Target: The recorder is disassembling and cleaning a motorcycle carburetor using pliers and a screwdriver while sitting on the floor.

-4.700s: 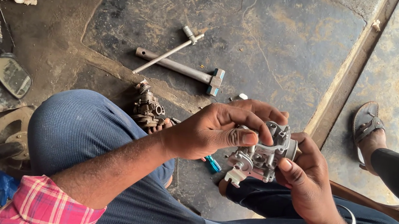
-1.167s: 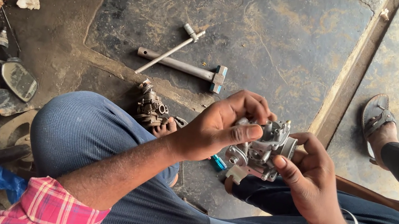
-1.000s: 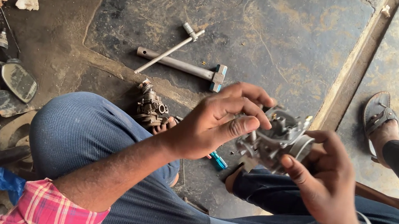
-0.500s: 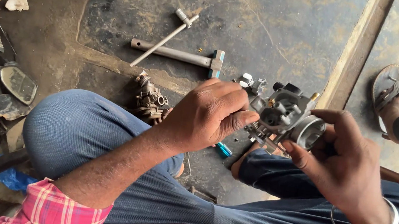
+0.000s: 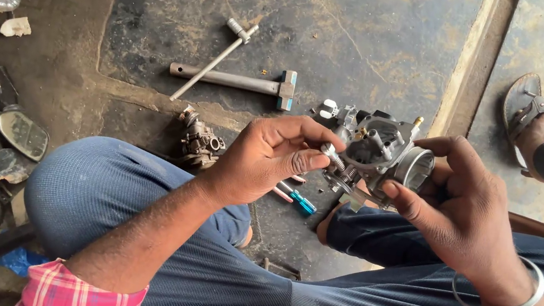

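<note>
Since the earlier shot, both hands had lifted the carburetor (image 5: 377,155) higher and tipped its open side up. Right hand (image 5: 457,204) gripped the body, while the left hand (image 5: 263,162) pinched a small screw (image 5: 333,157) at its edge, not seated yet, so work looked midway. Underneath lay a blue-handled screwdriver (image 5: 297,199); farther out, a hammer (image 5: 236,82), T-wrench (image 5: 217,61) and another engine part (image 5: 199,141). Nothing blocked the hands.

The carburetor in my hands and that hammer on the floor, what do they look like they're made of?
Carburetor: looks like cast metal, probably aluminium, dull grey with a matte, grainy surface; the small tip on top looks brassy. Hammer: all metal, likely steel, with a tubular grey handle and a blocky head, worn and unpolished.
</note>
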